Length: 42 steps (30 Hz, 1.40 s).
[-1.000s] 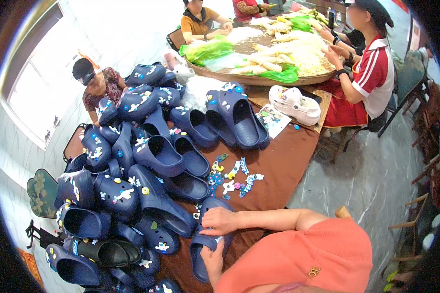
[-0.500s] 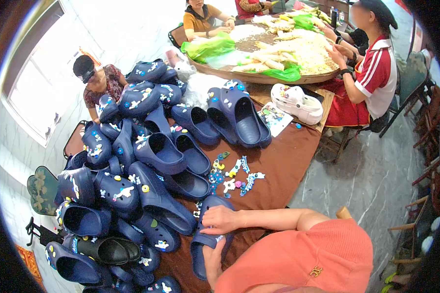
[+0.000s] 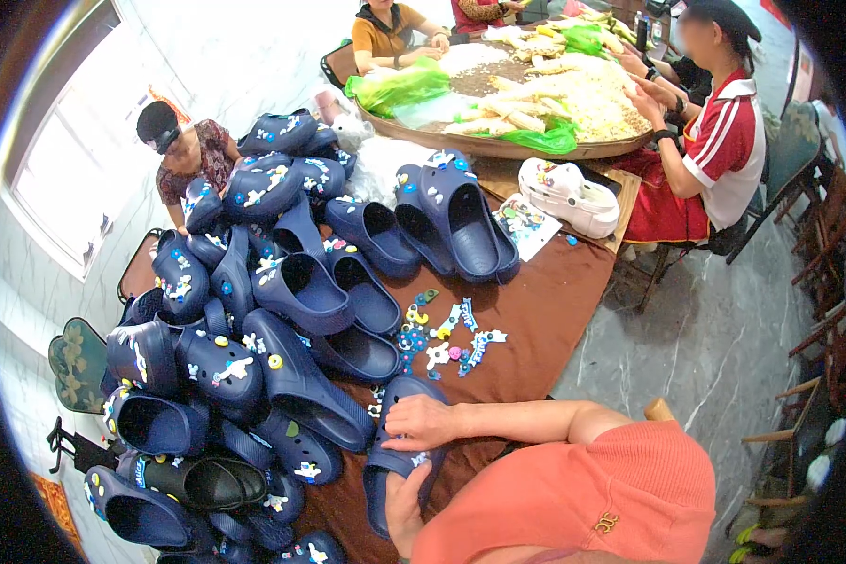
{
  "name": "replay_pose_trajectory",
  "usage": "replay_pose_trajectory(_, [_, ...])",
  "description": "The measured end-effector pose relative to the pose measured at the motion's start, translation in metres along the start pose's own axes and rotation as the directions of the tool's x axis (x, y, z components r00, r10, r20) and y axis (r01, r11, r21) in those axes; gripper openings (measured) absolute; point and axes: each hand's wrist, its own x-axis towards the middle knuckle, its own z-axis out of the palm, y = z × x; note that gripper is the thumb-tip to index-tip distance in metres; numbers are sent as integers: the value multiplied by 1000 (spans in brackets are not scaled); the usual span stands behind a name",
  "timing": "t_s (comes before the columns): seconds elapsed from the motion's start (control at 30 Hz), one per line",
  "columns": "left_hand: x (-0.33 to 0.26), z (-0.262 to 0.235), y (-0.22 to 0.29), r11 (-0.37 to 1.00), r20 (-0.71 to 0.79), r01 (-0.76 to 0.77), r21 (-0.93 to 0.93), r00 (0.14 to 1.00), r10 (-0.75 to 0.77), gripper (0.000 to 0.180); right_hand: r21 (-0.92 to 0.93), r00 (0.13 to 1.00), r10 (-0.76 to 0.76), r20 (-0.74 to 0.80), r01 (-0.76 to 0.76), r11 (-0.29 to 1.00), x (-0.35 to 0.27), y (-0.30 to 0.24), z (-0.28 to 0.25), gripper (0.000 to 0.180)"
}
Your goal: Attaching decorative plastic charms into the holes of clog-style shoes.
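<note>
A navy blue clog (image 3: 378, 479) lies on the brown cloth in front of me, with a small light charm on its upper. My left hand (image 3: 406, 508) grips it from the near side, thumb on the upper and the other fingers mostly hidden. Over the toe part, my right hand (image 3: 419, 422) is closed, its curled fingers pressed on the clog; whether a charm is under them cannot be made out. Just beyond the toe lies a group of loose shoe charms (image 3: 442, 343) in blue, white, yellow and pink.
Navy clogs (image 3: 301, 376) with charms are heaped to the left, a black clog (image 3: 221, 481) among them. A white clog (image 3: 573, 202) stands at the far table corner beside a printed sheet (image 3: 526, 227). Beyond, people sit around a round tray (image 3: 508, 146) of corn; another person (image 3: 193, 160) is behind the heap.
The whole view has shifted very slightly. Both my hands stay on the clog with almost no visible movement.
</note>
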Motion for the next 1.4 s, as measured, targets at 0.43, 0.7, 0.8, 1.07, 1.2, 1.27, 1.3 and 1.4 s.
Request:
replay_pose_trajectory(0.43, [1,1,-4,985,44,102,-138,994,-96,62,-8,1000,11,-1,-11,1000,2,-1,-5,32])
replay_pose_trajectory(0.7, [-18,14,16,991,7,65,-119,998,-65,56,-15,1000,-20,13,20,1000,4,-6,-1,32])
replay_pose_trajectory(0.8, [-2,-3,-6,991,56,89,-96,995,-84,55,-55,999,-18,40,20,998,5,-3,1,30])
replay_pose_trajectory(1.07, [7,-11,-7,998,190,-61,10,980,58,63,-52,1000,21,9,-21,998,5,1,-3,27])
replay_pose_trajectory(1.2, [12,-8,-7,982,171,-168,-84,969,180,66,-281,948,312,-67,-318,906,-9,20,-36,25])
replay_pose_trajectory(1.27, [-1,-11,-4,990,219,-53,-130,972,81,66,-370,944,316,-96,-328,869,-14,21,-55,21])
replay_pose_trajectory(1.3, [1,-8,3,995,229,-54,-86,971,73,64,-379,945,308,-109,-326,866,-16,26,-62,21])
replay_pose_trajectory(1.4, [7,-3,2,990,198,-139,-34,970,143,62,-514,953,300,41,-238,824,-32,41,-75,21])
